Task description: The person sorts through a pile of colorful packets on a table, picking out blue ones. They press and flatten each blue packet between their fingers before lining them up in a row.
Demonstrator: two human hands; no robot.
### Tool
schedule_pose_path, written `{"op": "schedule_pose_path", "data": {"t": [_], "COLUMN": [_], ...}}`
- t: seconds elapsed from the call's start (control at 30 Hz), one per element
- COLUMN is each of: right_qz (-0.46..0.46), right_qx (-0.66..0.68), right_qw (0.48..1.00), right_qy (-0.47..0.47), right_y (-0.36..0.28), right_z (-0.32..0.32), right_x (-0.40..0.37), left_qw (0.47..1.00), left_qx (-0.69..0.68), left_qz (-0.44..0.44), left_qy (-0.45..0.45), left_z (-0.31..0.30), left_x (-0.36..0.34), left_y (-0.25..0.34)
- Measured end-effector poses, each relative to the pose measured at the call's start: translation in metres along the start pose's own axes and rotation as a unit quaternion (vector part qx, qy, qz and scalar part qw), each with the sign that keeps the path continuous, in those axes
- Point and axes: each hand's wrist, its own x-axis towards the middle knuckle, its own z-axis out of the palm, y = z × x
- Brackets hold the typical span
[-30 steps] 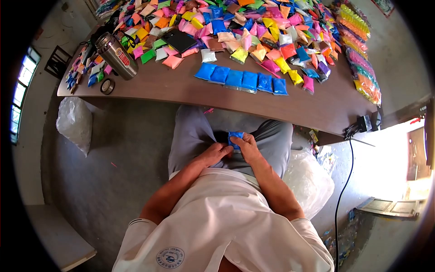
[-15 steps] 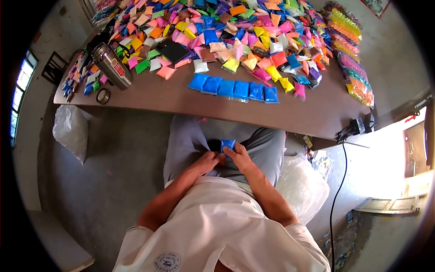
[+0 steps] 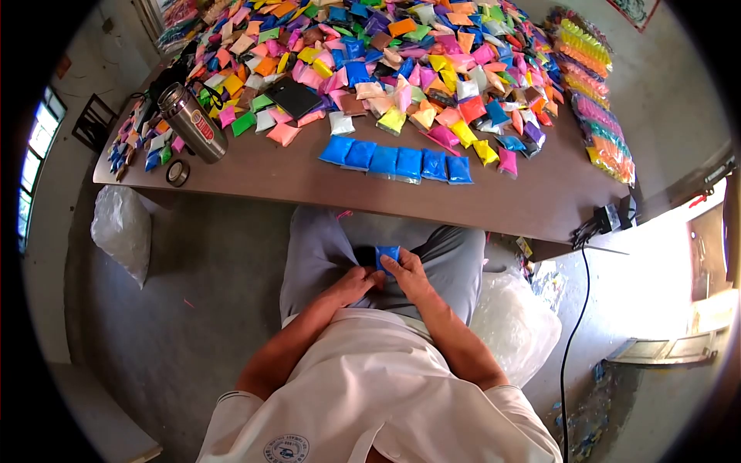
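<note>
Over my lap, my right hand [image 3: 411,275] is closed on a small blue packet [image 3: 388,253], its thumb pressed against the front face. The packet looks like a soft filled plastic pouch, held upright. My left hand [image 3: 355,285] is curled just below and to the left of it, against the right hand. Its fingertips are partly hidden, so I cannot make out what they hold. On the table ahead, several similar blue packets [image 3: 382,161] lie side by side in a row.
A large heap of coloured packets [image 3: 432,69] covers the back of the brown table [image 3: 262,174]. A steel flask [image 3: 193,123], its lid [image 3: 177,172] and a black flat device [image 3: 293,97] stand at left. Plastic bags [image 3: 513,328] flank my legs; a black cable [image 3: 575,332] hangs at right.
The view has tilted slightly, so the table and my hands sit a little lower. Both hands keep nearly the same pose, with the blue packet still in the right one.
</note>
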Motion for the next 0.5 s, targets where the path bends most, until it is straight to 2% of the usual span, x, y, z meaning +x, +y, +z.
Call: {"op": "schedule_pose_path", "data": {"t": [0.1, 0.2, 0.27, 0.3, 0.37, 0.4, 0.47, 0.5], "right_qz": [-0.006, -0.026, -0.100, -0.104, -0.191, -0.204, -0.190, -0.214], "right_qx": [0.001, -0.079, -0.245, -0.251, -0.124, -0.133, -0.099, -0.099], "right_qw": [1.000, 0.996, 0.955, 0.953, 0.932, 0.922, 0.924, 0.920], "right_qy": [-0.009, 0.019, 0.133, 0.134, 0.281, 0.301, 0.317, 0.315], "right_y": [0.000, -0.006, -0.029, -0.043, -0.066, -0.064, -0.105, -0.113], "right_z": [-0.003, -0.004, -0.001, 0.003, 0.007, -0.009, -0.023, -0.037], "right_x": [-0.001, -0.006, -0.016, -0.018, -0.023, -0.021, -0.026, -0.022], "left_qw": [0.999, 1.000, 0.998, 0.998, 0.992, 0.993, 0.994, 0.994], "left_qx": [0.028, 0.010, -0.042, -0.045, -0.098, -0.083, -0.087, -0.089], "left_qz": [0.000, -0.001, -0.049, -0.042, -0.082, -0.081, -0.071, -0.063], "left_qy": [-0.018, -0.013, 0.021, 0.019, 0.004, -0.009, -0.012, -0.016], "left_z": [0.003, 0.001, 0.002, 0.002, 0.002, 0.001, 0.002, 0.001], "left_x": [0.000, -0.001, 0.000, 0.001, 0.002, 0.003, 0.005, 0.006], "left_y": [0.004, 0.008, 0.004, 0.002, -0.003, -0.003, -0.003, -0.004]}}
